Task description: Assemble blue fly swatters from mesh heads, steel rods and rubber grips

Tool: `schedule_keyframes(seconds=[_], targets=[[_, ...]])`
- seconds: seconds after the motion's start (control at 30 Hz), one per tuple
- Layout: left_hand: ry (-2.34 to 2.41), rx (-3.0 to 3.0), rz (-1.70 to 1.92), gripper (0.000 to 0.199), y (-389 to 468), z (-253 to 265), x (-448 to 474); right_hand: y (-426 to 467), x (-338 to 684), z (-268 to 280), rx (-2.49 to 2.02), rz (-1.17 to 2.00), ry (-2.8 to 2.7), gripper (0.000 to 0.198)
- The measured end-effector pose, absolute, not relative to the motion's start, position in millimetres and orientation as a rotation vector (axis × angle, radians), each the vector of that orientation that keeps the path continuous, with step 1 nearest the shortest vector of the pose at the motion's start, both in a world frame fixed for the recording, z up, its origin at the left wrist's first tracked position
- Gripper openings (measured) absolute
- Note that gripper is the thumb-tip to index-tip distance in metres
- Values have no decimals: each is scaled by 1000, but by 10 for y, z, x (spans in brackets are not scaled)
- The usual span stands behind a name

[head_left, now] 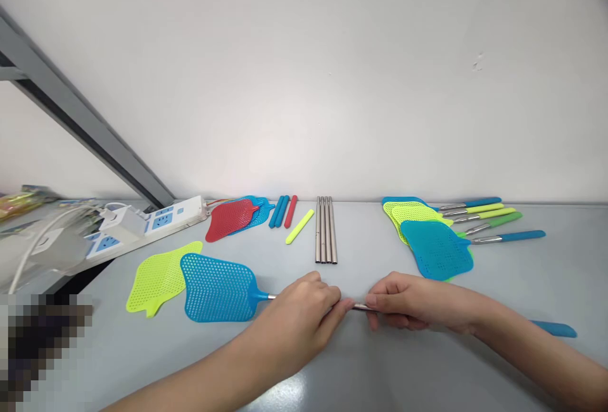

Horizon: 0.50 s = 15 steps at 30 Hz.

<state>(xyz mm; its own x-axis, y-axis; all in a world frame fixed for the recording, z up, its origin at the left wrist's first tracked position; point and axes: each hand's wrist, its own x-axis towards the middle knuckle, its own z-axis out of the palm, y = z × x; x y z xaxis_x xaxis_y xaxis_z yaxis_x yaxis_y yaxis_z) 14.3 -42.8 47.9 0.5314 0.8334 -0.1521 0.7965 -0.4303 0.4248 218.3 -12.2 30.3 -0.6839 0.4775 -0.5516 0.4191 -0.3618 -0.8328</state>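
Observation:
A blue fly swatter head (219, 288) on a thin metal rod (360, 307) lies low over the table. My left hand (311, 311) is closed around the rod just right of the blue head. Farther along, my right hand (408, 303) pinches the rod's other end between thumb and fingers. The rod shows between the two hands; the rest is hidden under them. A loose blue handle (553, 328) pokes out beyond my right forearm, its near part covered by the arm. Beside the blue head lies a yellow-green swatter head (159, 278).
Along the back lie red (232, 219) and blue swatter heads, blue, red and yellow handles (299, 227), and several metal tubes (326, 231). A pile of swatters with handles (439, 249) lies at right. A white power strip (164, 221) with plugs and cables sits at left, against a wall (327, 83).

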Motion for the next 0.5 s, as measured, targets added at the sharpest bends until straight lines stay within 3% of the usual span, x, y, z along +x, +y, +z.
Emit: schedule_keyframes(seconds=[0.3, 0.5], targets=[[1413, 2514, 569, 29, -369, 596, 45, -82, 2225, 402, -1248, 2198, -1715, 38], [979, 2728, 685, 24, -516, 552, 84, -58, 2261, 302, -1219, 2203, -1640, 40]])
